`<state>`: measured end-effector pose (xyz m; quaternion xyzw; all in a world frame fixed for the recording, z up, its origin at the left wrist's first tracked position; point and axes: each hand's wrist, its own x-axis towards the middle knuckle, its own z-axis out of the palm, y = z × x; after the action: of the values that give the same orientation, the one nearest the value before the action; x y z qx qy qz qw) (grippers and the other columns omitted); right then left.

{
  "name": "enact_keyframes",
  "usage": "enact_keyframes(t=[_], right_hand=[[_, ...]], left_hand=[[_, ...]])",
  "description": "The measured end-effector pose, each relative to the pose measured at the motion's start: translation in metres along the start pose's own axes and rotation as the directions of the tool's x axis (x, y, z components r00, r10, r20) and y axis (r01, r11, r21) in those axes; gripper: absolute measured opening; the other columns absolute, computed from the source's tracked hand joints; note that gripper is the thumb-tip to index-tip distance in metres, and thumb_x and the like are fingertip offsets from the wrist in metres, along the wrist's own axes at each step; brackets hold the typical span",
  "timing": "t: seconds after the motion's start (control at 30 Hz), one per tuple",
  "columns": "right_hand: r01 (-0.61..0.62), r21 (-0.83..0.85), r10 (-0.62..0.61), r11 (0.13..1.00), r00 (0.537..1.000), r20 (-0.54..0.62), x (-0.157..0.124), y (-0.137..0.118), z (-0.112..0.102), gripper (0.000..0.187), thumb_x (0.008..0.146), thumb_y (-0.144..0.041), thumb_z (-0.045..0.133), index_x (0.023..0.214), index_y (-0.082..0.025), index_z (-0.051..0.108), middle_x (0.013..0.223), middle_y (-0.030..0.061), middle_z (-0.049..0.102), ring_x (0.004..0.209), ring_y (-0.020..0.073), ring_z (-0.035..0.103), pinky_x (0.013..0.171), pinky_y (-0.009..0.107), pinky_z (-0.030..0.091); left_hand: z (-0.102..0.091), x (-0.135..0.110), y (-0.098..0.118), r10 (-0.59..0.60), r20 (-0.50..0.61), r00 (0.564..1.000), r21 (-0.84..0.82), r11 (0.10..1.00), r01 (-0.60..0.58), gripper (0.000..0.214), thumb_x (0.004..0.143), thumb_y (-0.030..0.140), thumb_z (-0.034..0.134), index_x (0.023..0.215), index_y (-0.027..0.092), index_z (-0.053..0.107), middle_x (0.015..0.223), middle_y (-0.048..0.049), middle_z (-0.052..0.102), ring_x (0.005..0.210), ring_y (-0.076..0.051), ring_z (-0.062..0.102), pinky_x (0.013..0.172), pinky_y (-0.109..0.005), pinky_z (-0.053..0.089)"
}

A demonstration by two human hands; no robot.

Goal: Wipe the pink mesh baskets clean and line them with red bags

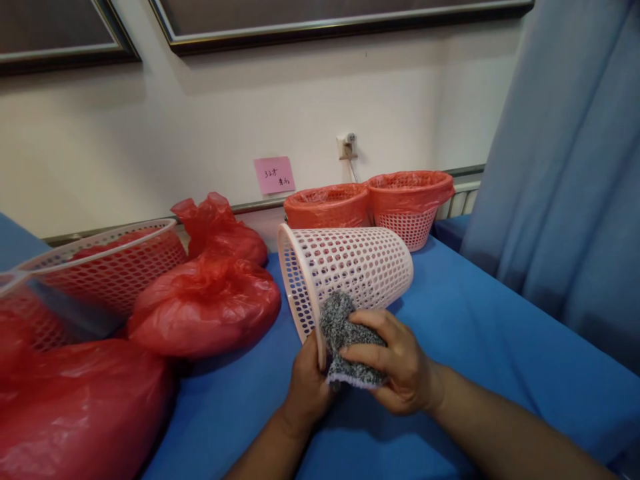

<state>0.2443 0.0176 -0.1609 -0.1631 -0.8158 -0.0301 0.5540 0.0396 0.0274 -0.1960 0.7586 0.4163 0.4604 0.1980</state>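
A pale pink perforated plastic wastebasket point(357, 257) lies tilted on its side above the blue-covered surface point(450, 320), its mouth facing left. My left hand point(307, 380) is closed around the lower part of its rim, with some fingers hidden behind the basket and the cloth. In my right hand point(400, 360) is a bunched grey speckled cleaning cloth point(353, 343) with a pale edge. The cloth touches the outside of the basket near the rim, and my right fingers are wrapped over it.
Two similar baskets with red liners, one point(327, 203) beside the other point(413, 200), stand against the wall. Tied red plastic bags point(210, 300) and more pink baskets point(150, 257) crowd the left. A blue curtain point(565, 180) hangs right; a pink note point(275, 175) is on the wall.
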Motion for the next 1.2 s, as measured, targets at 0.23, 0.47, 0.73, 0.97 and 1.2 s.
enact_keyframes(t=[0.23, 0.47, 0.73, 0.97, 1.2], right_hand=[[-0.361, -0.193, 0.303, 0.912, 0.913, -0.274, -0.012, 0.050, -0.013, 0.047, 0.077, -0.011, 0.056, 0.121, -0.025, 0.065, 0.135, 0.0110, 0.058, 0.124, 0.0284, 0.060, 0.103, 0.047, 0.053], [-0.760, -0.061, 0.656, 0.647, 0.595, -0.465, -0.027, 0.108, -0.024, 0.062, 0.085, -0.032, 0.065, 0.144, -0.022, 0.052, 0.134, 0.0140, 0.060, 0.124, 0.0312, 0.061, 0.110, 0.058, 0.047], [-0.095, -0.127, 0.096, 0.987, 0.995, 0.003, -0.013, 0.019, 0.010, 0.066, 0.084, -0.009, 0.057, 0.146, -0.032, 0.053, 0.157, 0.0095, 0.039, 0.138, 0.0280, 0.050, 0.109, 0.048, 0.052], [-0.791, -0.194, 0.681, 0.580, 0.602, -0.417, -0.032, 0.110, -0.020, 0.058, 0.079, -0.014, 0.057, 0.135, -0.024, 0.064, 0.143, 0.0139, 0.052, 0.133, 0.0343, 0.056, 0.114, 0.060, 0.046], [-0.366, -0.219, 0.321, 0.904, 0.922, -0.217, -0.015, 0.054, -0.016, 0.061, 0.081, -0.013, 0.055, 0.140, -0.028, 0.060, 0.155, 0.0105, 0.042, 0.139, 0.0313, 0.051, 0.113, 0.053, 0.047]], left_hand=[[-0.001, -0.006, 0.000, 0.028, -0.095, 0.995, -0.031, 0.999, -0.031, 0.028, 0.101, 0.029, 0.055, 0.116, 0.017, 0.074, 0.111, -0.0097, 0.078, 0.099, -0.023, 0.075, 0.092, -0.034, 0.060], [0.000, -0.003, 0.000, 0.070, 0.040, 0.997, 0.107, 0.991, -0.074, 0.030, 0.100, 0.027, 0.054, 0.123, 0.019, 0.072, 0.116, -0.0104, 0.077, 0.107, -0.024, 0.074, 0.096, -0.035, 0.060], [-0.006, 0.001, -0.014, 0.134, 0.166, 0.977, 0.148, 0.976, -0.159, 0.038, 0.098, 0.026, 0.051, 0.132, 0.022, 0.067, 0.128, -0.0117, 0.072, 0.116, -0.026, 0.069, 0.103, -0.041, 0.057], [-0.002, 0.001, -0.019, 0.079, 0.259, 0.963, 0.259, 0.954, -0.148, 0.045, 0.094, 0.011, 0.049, 0.134, 0.022, 0.066, 0.123, -0.0106, 0.073, 0.115, -0.025, 0.068, 0.103, -0.043, 0.057], [-0.001, 0.004, -0.016, 0.020, 0.345, 0.938, 0.300, 0.945, -0.131, 0.056, 0.084, 0.000, 0.049, 0.129, 0.024, 0.071, 0.130, -0.0110, 0.070, 0.116, -0.026, 0.066, 0.103, -0.045, 0.056]])
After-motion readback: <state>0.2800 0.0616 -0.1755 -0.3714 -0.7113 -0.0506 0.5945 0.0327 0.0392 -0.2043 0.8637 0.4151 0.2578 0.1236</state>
